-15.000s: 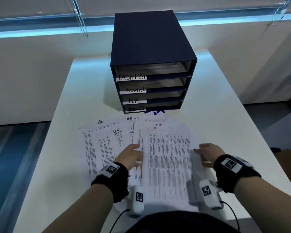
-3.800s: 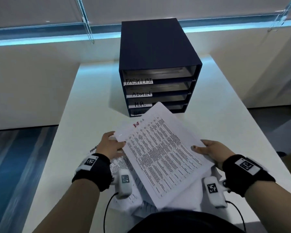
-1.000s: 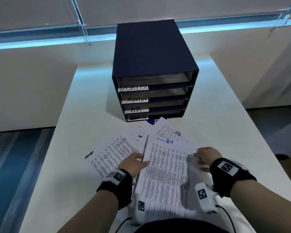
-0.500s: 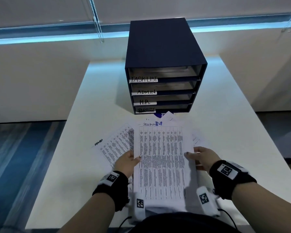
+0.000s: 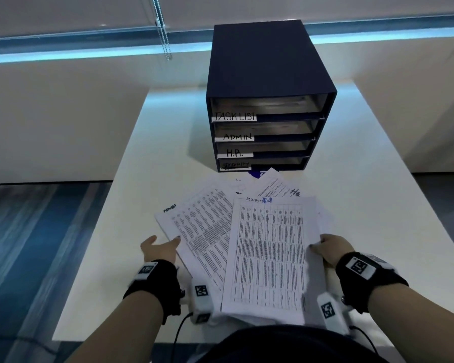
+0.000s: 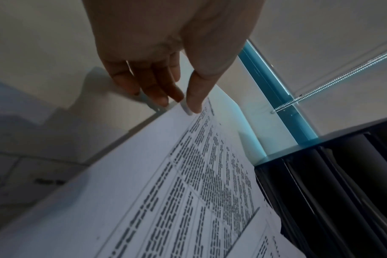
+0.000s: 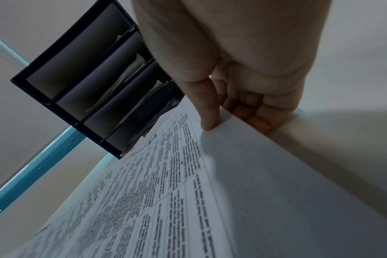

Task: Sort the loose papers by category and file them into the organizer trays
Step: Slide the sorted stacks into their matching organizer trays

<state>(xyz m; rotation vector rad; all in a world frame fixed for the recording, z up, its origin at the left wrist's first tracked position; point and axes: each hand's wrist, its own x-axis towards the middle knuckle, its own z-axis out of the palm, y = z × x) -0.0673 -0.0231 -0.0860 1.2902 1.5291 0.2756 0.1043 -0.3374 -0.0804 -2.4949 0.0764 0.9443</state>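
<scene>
A dark blue organizer (image 5: 268,61) stands at the back of the table, its trays labelled TASK LIST, ADMIN, H.R. and SECURITY. Loose printed sheets lie fanned out in front of it. My right hand (image 5: 317,244) pinches the right edge of the top sheet marked SECURITY (image 5: 268,258), thumb on top and fingers curled beneath, as the right wrist view shows on the same sheet (image 7: 166,192). My left hand (image 5: 172,242) is at the left edge of the slanted sheet marked ADMIN (image 5: 202,231). In the left wrist view its thumb lies on that sheet (image 6: 166,192), with the fingers just under the edge.
The white table (image 5: 364,192) has bare surface left and right of the papers. More sheets, one marked HR (image 5: 281,187), poke out under the top ones near the bottom tray. Several trays hold papers (image 7: 126,82). The floor drops away on the left.
My left hand has let go of the SECURITY sheet's left edge and moved left to the ADMIN sheet. My right hand keeps its hold on the right edge.
</scene>
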